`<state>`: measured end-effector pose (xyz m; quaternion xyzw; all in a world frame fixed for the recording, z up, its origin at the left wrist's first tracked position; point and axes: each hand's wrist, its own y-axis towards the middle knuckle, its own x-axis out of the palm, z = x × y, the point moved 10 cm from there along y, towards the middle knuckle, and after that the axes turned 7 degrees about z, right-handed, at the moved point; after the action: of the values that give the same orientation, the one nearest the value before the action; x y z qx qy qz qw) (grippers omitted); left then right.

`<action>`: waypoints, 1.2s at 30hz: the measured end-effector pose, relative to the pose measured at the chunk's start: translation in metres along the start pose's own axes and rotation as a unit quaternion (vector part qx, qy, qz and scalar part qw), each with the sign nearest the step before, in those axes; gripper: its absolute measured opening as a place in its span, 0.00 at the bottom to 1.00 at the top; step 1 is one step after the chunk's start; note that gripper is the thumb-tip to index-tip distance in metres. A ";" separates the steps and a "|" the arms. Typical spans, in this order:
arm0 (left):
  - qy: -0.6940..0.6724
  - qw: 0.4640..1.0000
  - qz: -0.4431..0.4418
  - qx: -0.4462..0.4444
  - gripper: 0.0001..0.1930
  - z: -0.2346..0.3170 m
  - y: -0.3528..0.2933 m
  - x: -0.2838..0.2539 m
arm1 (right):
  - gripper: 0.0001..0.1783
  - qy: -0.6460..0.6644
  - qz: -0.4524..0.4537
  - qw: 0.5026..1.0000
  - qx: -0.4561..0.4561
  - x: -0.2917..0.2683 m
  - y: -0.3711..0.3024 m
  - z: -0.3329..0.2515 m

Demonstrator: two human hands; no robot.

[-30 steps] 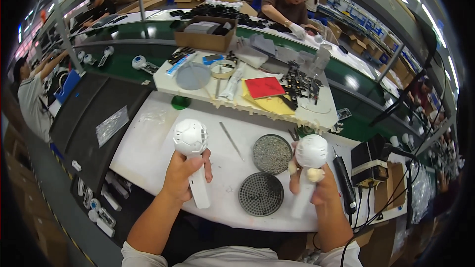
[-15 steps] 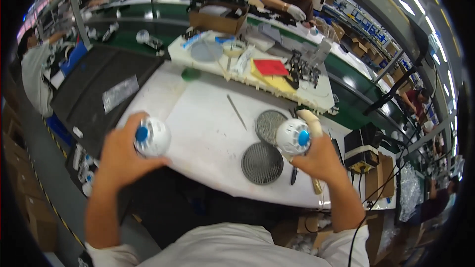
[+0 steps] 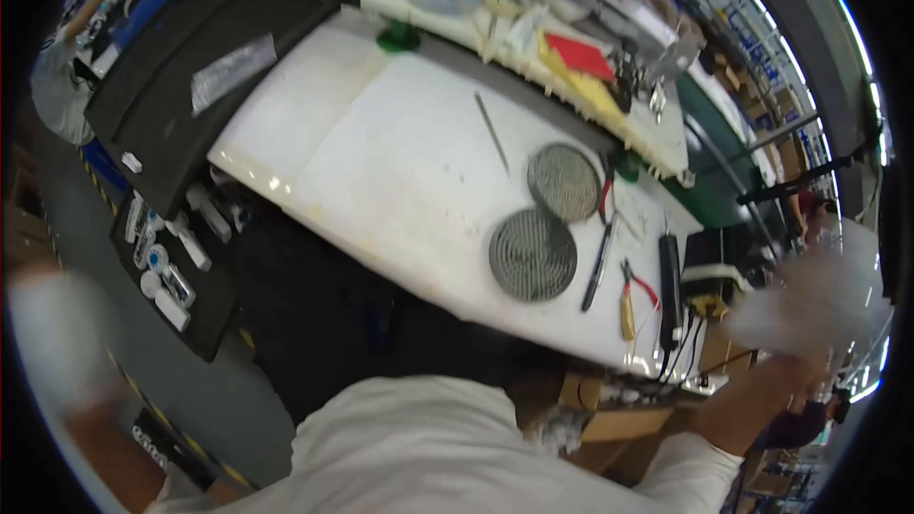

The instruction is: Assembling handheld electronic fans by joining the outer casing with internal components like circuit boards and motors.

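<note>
My left hand (image 3: pixel 62 343) is far out at the left rim, smeared by motion, around a white blur that matches the round white device with a blue knob it held earlier. Out past the table's right end, my right hand (image 3: pixel 809 314) is just as blurred, with a whitish smear in its grip. The fingers of both hands are hard to make out. Between the hands stands the white table (image 3: pixel 381 171). Two grey ribbed discs, a farther disc (image 3: pixel 564 183) and a nearer disc (image 3: pixel 533 255), lie touching on it.
Pliers (image 3: pixel 643 290), a black pen-like tool (image 3: pixel 598 266), a black rod-shaped tool (image 3: pixel 671 295) and a thin metal rod (image 3: pixel 492 133) lie on the table. A raised white shelf (image 3: pixel 657 143) behind carries a red card (image 3: pixel 581 57). White devices (image 3: pixel 157 257) fill a dark tray at left.
Both hands have swung outward, the left to the far left and low, the right to the far right, the white devices leaving the table area with them. The view has tilted downward.
</note>
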<state>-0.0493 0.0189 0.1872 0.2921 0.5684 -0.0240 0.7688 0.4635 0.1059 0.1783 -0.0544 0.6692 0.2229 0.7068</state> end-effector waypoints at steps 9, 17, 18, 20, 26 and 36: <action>0.056 0.967 -0.238 -0.067 0.39 0.009 0.004 0.099 | 0.22 -0.050 0.034 0.998 -0.011 -0.011 -0.071 0.017; -0.002 0.990 -0.044 -0.131 0.34 0.000 -0.002 0.047 | 0.24 0.116 0.048 0.982 0.140 0.000 -0.074 0.042; 0.007 0.990 -0.038 -0.139 0.33 -0.007 -0.003 0.041 | 0.24 0.136 0.056 0.977 0.155 -0.002 -0.070 0.047; 0.031 0.991 -0.054 -0.122 0.31 0.000 0.018 0.063 | 0.25 0.191 0.069 0.954 0.221 0.062 0.004 -0.032; 0.191 0.942 0.170 -0.219 0.35 -0.045 -0.082 0.001 | 0.26 0.346 0.076 0.895 0.271 0.071 -0.027 0.008; -0.460 0.681 0.284 -0.495 0.30 -0.095 -0.069 0.091 | 0.37 0.519 0.169 0.765 0.341 0.098 -0.037 0.011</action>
<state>-0.1240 0.0338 0.0602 -0.0317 -0.0375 0.3488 0.9359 0.4879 0.1008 0.0763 0.1966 0.9643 0.0330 0.1740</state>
